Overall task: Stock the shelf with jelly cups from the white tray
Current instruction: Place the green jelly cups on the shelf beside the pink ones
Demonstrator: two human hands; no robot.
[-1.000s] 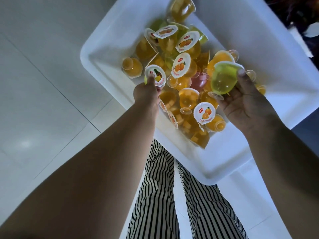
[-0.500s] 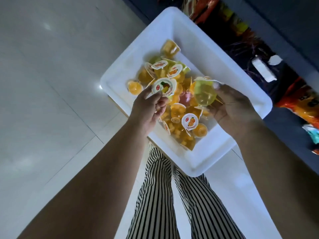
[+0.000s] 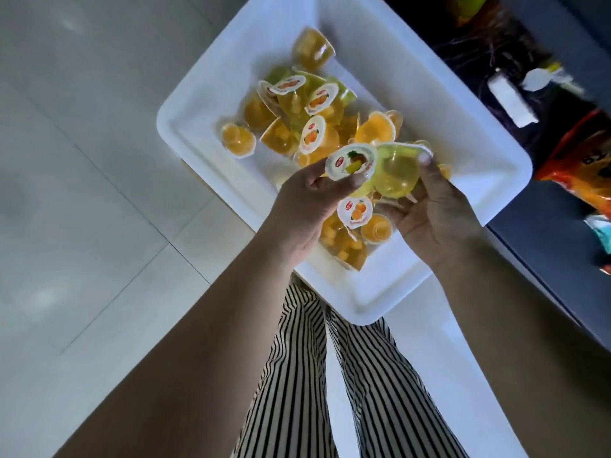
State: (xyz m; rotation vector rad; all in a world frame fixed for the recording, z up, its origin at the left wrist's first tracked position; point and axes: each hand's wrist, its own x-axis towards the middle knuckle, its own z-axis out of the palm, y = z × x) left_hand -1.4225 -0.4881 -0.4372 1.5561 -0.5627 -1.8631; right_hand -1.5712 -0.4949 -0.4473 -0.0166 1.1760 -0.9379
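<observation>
A white tray on the floor holds several orange and yellow jelly cups, some lid up, some on their sides. My left hand pinches a jelly cup with a pineapple lid above the tray's near half. My right hand grips a yellow-green jelly cup with its rounded bottom facing me. The two held cups touch each other between my hands.
The tray lies on a pale tiled floor. A dark shelf runs along the right, with orange snack bags and white packets on it. My striped trouser legs stand just below the tray.
My left hand has lifted the pineapple-lid cup out of the pile and carried it right until it meets the yellow-green cup in my right hand. The camera view has pulled back from the tray.
</observation>
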